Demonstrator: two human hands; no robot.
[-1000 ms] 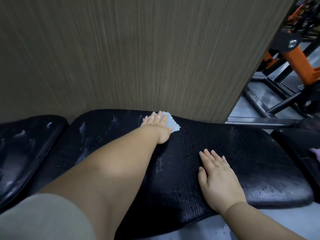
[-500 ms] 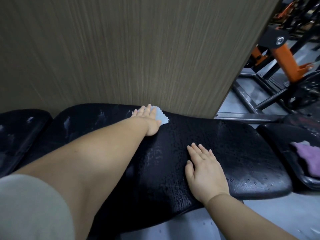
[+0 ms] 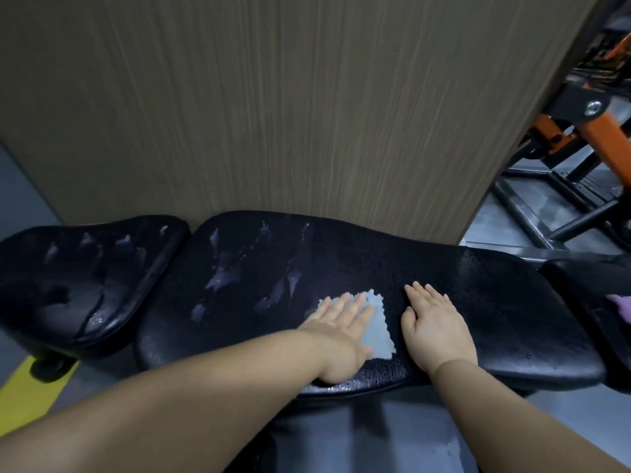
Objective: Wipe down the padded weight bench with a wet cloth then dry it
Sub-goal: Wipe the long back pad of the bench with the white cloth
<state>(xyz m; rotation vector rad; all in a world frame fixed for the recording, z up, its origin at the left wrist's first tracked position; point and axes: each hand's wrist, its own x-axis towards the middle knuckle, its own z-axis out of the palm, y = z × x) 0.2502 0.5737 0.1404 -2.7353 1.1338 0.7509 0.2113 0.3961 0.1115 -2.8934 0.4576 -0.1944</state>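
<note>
The black padded bench [image 3: 495, 302] runs left to right in front of a wood-grain wall, its long pad wet and beaded with drops. My left hand [image 3: 341, 332] lies flat with straight fingers on a light blue cloth [image 3: 377, 331], pressing it onto the near middle of the pad. My right hand [image 3: 435, 326] rests flat on the pad just to the right of the cloth, holding nothing. The seat pad [image 3: 85, 278] at the left shows worn, torn patches.
A wood-grain wall [image 3: 273, 114] stands right behind the bench. An orange and black gym machine frame [image 3: 580, 131] is at the back right. A purple cloth [image 3: 623, 307] lies on another black pad at the right edge. A yellow floor stripe [image 3: 30, 394] is at lower left.
My left hand has slid the blue cloth from the far edge of the pad by the wall toward me, to the near middle. My right hand stays flat on the pad.
</note>
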